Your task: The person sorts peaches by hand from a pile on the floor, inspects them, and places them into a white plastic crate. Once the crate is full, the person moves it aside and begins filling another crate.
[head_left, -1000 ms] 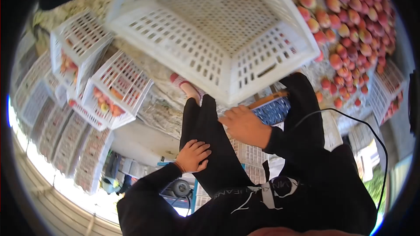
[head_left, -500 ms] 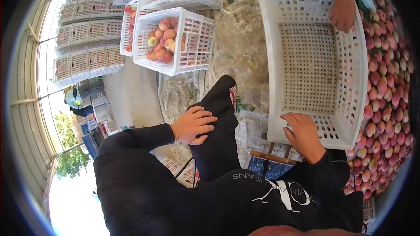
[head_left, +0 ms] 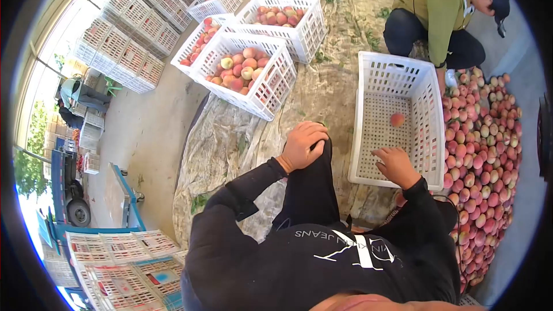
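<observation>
Crate [head_left: 377,138] holds one peach [head_left: 397,120]; right hand [head_left: 396,165] loosely spread over its near end, left hand [head_left: 304,144] draped, thumb apart, over a knee [head_left: 324,160].

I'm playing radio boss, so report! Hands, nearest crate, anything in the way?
Left hand on knee. Right hand open over crate. One peach inside. Person crouched at far end, clear of hands.

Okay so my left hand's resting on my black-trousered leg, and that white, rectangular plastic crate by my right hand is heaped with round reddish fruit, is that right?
Not quite: the white, rectangular plastic crate by your right hand isn't heaped; the head view shows just one round reddish fruit in it. Your left hand does rest on your black-trousered leg.
</observation>
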Available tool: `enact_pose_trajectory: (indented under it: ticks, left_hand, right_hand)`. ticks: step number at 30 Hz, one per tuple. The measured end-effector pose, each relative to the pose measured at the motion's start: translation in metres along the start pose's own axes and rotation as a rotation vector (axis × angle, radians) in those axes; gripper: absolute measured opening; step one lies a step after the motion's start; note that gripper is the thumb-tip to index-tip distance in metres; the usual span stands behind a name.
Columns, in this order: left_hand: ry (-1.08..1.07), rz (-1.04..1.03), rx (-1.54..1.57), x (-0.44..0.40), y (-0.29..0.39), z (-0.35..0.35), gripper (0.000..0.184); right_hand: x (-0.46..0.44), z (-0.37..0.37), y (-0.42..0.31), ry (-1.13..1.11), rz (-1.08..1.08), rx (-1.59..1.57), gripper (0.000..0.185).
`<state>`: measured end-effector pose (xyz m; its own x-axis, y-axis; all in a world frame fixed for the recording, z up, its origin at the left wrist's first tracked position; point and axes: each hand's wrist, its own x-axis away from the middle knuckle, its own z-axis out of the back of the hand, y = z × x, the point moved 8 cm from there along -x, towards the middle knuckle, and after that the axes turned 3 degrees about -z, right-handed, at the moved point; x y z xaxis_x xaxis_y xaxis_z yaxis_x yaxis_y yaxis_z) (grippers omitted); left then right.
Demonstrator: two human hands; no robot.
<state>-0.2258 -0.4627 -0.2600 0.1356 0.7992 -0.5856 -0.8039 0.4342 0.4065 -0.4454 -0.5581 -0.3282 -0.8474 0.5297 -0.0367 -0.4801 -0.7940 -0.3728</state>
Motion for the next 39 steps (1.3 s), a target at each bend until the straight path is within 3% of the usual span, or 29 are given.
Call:
enact_pose_trajectory:
  ticks: [1, 3, 4, 8, 9, 10, 11, 14, 16, 17, 18, 19, 20, 21, 24, 26, 28, 30, 32, 34, 36, 38, 39]
  left_hand:
    - [0.026, -0.017, -0.007, 0.000, -0.003, -0.004, 0.014]
    - [0.221, 0.188, 0.135, 0.012, -0.027, 0.001, 0.013]
    - [0.234, 0.165, 0.141, 0.015, -0.030, 0.001, 0.013]
    - [0.087, 0.247, 0.257, 0.008, -0.056, -0.017, 0.022]
    - [0.010, 0.264, 0.270, 0.007, -0.063, -0.025, 0.024]
    - [-0.015, 0.308, 0.241, 0.006, -0.078, -0.027, 0.026]
    - [-0.053, 0.350, 0.217, 0.005, -0.095, -0.031, 0.027]
    - [-0.070, 0.313, -0.128, 0.007, -0.186, -0.022, 0.033]
    - [-0.026, 0.304, -0.284, 0.031, -0.278, -0.008, 0.042]
    - [-0.069, 0.378, -0.305, 0.035, -0.291, 0.013, 0.044]
    - [-0.167, 0.637, -0.298, 0.056, -0.355, 0.017, 0.042]
    - [-0.131, 0.578, -0.282, 0.066, -0.359, 0.032, 0.043]
    - [-0.098, 0.519, -0.267, 0.077, -0.361, 0.048, 0.044]
    - [-0.138, 0.657, -0.449, 0.092, -0.368, 0.061, 0.051]
    - [-0.399, 0.764, -0.750, 0.111, -0.374, 0.068, 0.050]
    - [-0.480, 0.723, -0.860, 0.112, -0.406, 0.063, 0.044]
    - [-0.437, 0.778, -0.694, 0.112, -0.437, 0.059, 0.042]
    - [-0.532, 0.738, -0.411, 0.116, -0.475, 0.044, 0.043]
    - [-0.517, 0.730, -0.240, 0.118, -0.493, 0.033, 0.039]
    - [-0.525, 0.719, -0.256, 0.124, -0.490, 0.029, 0.039]
    - [-0.511, 0.707, -0.302, 0.129, -0.465, 0.037, 0.038]
    - [-0.490, 0.666, -0.359, 0.106, -0.449, 0.043, 0.037]
    - [-0.282, 0.544, -0.214, 0.111, -0.477, 0.038, 0.036]
  right_hand:
    - [0.008, 0.012, -0.008, 0.042, 0.004, -0.028, 0.026]
    - [0.036, 0.036, -0.016, 0.174, -0.047, -0.136, 0.028]
    - [0.052, 0.051, -0.015, 0.221, -0.118, -0.152, 0.030]
    - [0.150, 0.129, -0.005, 0.488, -0.449, 0.002, 0.031]
    - [0.174, 0.153, -0.016, 0.625, -0.460, -0.127, 0.030]
    - [0.211, 0.151, 0.006, 0.673, -0.644, -0.244, 0.030]
    - [0.236, 0.155, 0.008, 0.748, -0.640, -0.256, 0.030]
    - [0.320, 0.132, 0.018, 0.918, -0.798, -0.348, 0.030]
    - [0.390, 0.071, 0.046, 0.799, -1.043, 0.048, 0.030]
    - [0.406, 0.042, 0.037, 0.730, -1.150, 0.093, 0.030]
    - [0.427, 0.000, 0.035, 0.460, -1.330, 0.144, 0.032]
    - [0.437, -0.035, 0.025, 0.275, -1.327, 0.249, 0.031]
    - [0.451, -0.075, 0.014, 0.164, -1.331, 0.184, 0.030]
    - [0.448, -0.094, -0.010, 0.119, -1.402, -0.033, 0.028]
    - [0.488, -0.216, -0.036, -0.096, -1.504, -0.312, 0.036]
    - [0.472, -0.220, -0.079, -0.457, -1.615, -0.305, 0.039]
    - [0.485, -0.268, -0.093, -0.485, -1.545, -0.431, 0.040]
    - [0.484, -0.297, -0.095, -0.508, -1.464, -0.554, 0.042]
    - [0.472, -0.298, -0.088, -0.317, -1.393, -0.631, 0.044]
    - [0.464, -0.302, -0.080, -0.222, -1.358, -0.665, 0.045]
    - [0.454, -0.291, -0.061, 0.184, -1.375, -0.843, 0.046]
    - [0.444, -0.285, -0.054, 0.274, -1.369, -0.864, 0.045]
    - [0.443, -0.285, -0.056, 0.282, -1.381, -0.903, 0.045]
